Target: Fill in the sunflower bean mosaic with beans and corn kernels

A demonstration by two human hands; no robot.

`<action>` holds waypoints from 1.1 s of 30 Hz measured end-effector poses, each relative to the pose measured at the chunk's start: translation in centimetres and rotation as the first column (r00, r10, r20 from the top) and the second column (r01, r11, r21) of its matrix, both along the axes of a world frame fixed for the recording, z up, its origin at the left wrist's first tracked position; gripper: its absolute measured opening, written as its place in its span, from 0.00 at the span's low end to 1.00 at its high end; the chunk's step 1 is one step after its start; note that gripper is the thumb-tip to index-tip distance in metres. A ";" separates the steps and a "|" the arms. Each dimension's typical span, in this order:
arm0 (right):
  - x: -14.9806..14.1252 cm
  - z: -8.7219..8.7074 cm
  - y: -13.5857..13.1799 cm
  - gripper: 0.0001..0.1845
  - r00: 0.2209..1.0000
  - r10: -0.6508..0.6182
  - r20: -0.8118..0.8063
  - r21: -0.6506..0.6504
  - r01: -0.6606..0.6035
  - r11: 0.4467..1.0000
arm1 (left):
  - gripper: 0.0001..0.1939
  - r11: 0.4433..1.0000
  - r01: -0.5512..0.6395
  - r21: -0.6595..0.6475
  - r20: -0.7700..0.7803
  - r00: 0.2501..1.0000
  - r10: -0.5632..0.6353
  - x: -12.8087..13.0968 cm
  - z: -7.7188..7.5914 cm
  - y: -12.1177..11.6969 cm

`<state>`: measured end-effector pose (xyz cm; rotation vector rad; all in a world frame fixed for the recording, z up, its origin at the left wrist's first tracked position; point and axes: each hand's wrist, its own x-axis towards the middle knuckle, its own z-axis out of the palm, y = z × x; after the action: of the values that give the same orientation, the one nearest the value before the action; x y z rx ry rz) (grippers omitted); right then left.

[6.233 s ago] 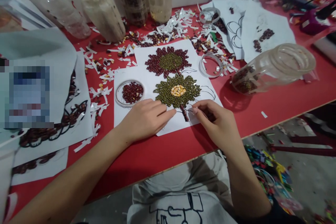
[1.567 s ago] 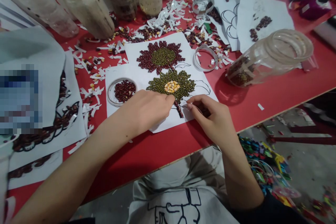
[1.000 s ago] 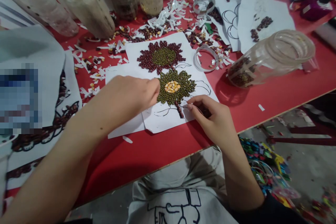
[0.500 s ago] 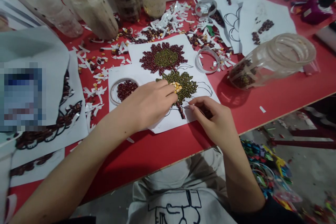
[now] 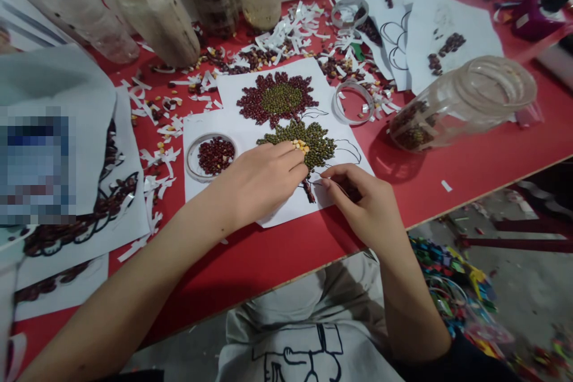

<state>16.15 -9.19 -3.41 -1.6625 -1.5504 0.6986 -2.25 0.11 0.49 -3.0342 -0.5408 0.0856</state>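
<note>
My left hand (image 5: 264,182) is over the lower paper sheet (image 5: 206,124), palm down at the lower left of a green-bean flower (image 5: 320,143) with a yellow corn-kernel centre (image 5: 301,146). Its fingers are bent and pressed together; their tips, and anything in them, are hidden. To the right of the dark red bean stem (image 5: 308,191), my right hand (image 5: 364,197) is closed in a pinch near the drawn leaf line. What is between thumb and forefinger is too small to make out. A round lid (image 5: 188,161) of red beans (image 5: 215,154) lies left of my left hand.
Behind is a red-bean flower (image 5: 250,101) with a green centre. A tilted clear jar (image 5: 456,101) and an empty ring lid (image 5: 371,108) are at right. Paper shreds (image 5: 290,30), loose beans and jars (image 5: 156,18) line the back. Bean-covered sheets (image 5: 89,239) lie left.
My left hand has shifted slightly right and down toward the stem, showing more of the green flower's left petals. My right hand stays nearly still in its pinch.
</note>
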 end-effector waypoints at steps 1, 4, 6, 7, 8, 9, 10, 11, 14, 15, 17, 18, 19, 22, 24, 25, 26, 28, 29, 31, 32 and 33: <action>0.0 0.0 0.0 0.07 1.000 0.000 0.001 0.001 0.000 1.000 | 0.08 1.000 0.004 0.006 0.000 1.000 -0.004 0.0 0.0 0.0; 0.0 0.0 0.0 0.07 1.000 0.000 -0.002 -0.004 0.000 1.000 | 0.08 0.999 0.011 0.036 0.008 1.000 -0.011 0.1 -0.3 -0.1; 0.0 0.0 0.0 0.06 1.000 0.000 -0.002 -0.010 0.000 1.000 | 0.08 0.998 0.014 0.064 0.005 1.000 -0.015 0.1 -0.4 -0.2; 0.0 0.0 0.0 0.06 1.000 0.001 -0.003 -0.012 -0.001 1.000 | 0.08 0.997 0.015 0.075 -0.001 1.000 -0.015 0.1 -0.5 -0.2; 0.0 0.0 0.0 0.06 1.000 0.002 -0.004 -0.013 -0.002 1.000 | 0.08 0.997 0.013 0.081 -0.007 1.000 -0.012 0.2 -0.5 -0.2; 0.0 0.0 0.0 0.06 1.000 0.003 -0.005 -0.012 -0.003 1.000 | 0.08 0.997 0.008 0.082 -0.011 1.000 -0.007 0.2 -0.5 -0.2; 0.0 0.0 0.0 0.06 1.000 0.003 -0.008 -0.010 -0.003 1.000 | 0.08 0.997 -0.002 0.077 -0.011 1.000 0.003 0.2 -0.4 -0.2; 0.0 0.0 0.0 0.06 1.000 0.003 -0.010 -0.009 -0.003 1.000 | 0.08 0.998 -0.017 0.066 -0.006 1.000 0.017 0.2 -0.3 -0.2; 0.0 0.0 0.0 0.06 1.000 0.007 -0.011 -0.008 -0.007 1.000 | 0.09 0.998 -0.069 0.017 0.015 0.998 0.068 0.0 0.1 -0.1; 0.0 0.0 0.0 0.05 1.000 0.011 -0.012 -0.007 -0.011 1.000 | 0.09 0.997 -0.082 0.002 0.017 0.997 0.082 -0.1 0.2 -0.1; 0.0 0.1 0.0 0.05 1.000 0.015 -0.015 -0.001 -0.015 1.000 | 0.09 0.995 -0.100 -0.018 0.008 0.995 0.100 -0.2 0.4 -0.1; 0.0 0.1 0.1 0.05 1.000 0.017 -0.016 0.001 -0.017 1.000 | 0.09 0.994 -0.110 -0.024 -0.002 0.994 0.110 -0.2 0.4 -0.1; 0.0 0.1 0.1 0.05 1.000 0.017 -0.017 0.002 -0.017 1.000 | 0.08 0.992 -0.120 -0.027 -0.013 0.993 0.120 -0.2 0.4 -0.1; 0.0 0.1 0.1 0.05 1.000 0.016 -0.016 -0.001 -0.016 1.000 | 0.09 0.989 -0.148 -0.022 -0.028 0.989 0.147 0.0 0.3 -0.3; 0.0 0.1 0.1 0.04 1.000 0.013 -0.017 0.003 -0.013 1.000 | 0.09 0.988 -0.155 -0.014 -0.027 0.988 0.155 0.2 0.2 -0.5; 0.0 0.1 0.1 0.04 1.000 0.011 -0.017 0.008 -0.011 1.000 | 0.09 0.987 -0.159 -0.011 -0.029 0.987 0.159 0.3 0.2 -0.5; 0.0 0.0 0.1 0.04 1.000 0.011 -0.017 0.013 -0.010 1.000 | 0.09 0.987 -0.162 -0.010 -0.032 0.986 0.162 0.3 0.1 -0.6; 0.0 -0.1 0.1 0.04 1.000 0.012 -0.022 0.021 -0.011 1.000 | 0.09 0.986 -0.165 -0.007 -0.036 0.986 0.165 0.3 0.1 -0.6; 0.0 -0.1 0.1 0.04 1.000 0.011 -0.024 0.022 -0.011 1.000 | 0.09 0.986 -0.166 -0.004 -0.033 0.986 0.166 0.3 0.0 -0.7; 0.1 -0.2 0.1 0.04 1.000 0.012 -0.028 0.023 -0.012 1.000 | 0.09 0.986 -0.167 0.003 -0.014 0.986 0.167 0.3 0.0 -0.7; 0.1 -0.2 0.1 0.04 1.000 0.015 -0.027 0.030 -0.014 0.999 | 0.09 0.986 -0.165 0.008 -0.002 0.986 0.165 0.2 -0.1 -0.7; 0.1 -0.2 0.1 0.04 1.000 0.019 -0.022 0.041 -0.018 0.999 | 0.08 0.986 -0.164 0.013 0.012 0.986 0.164 0.2 -0.1 -0.7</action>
<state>16.25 -9.10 -3.59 -1.6072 -1.5561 0.6891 -2.06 -0.61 0.34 -2.9729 -0.7880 0.0717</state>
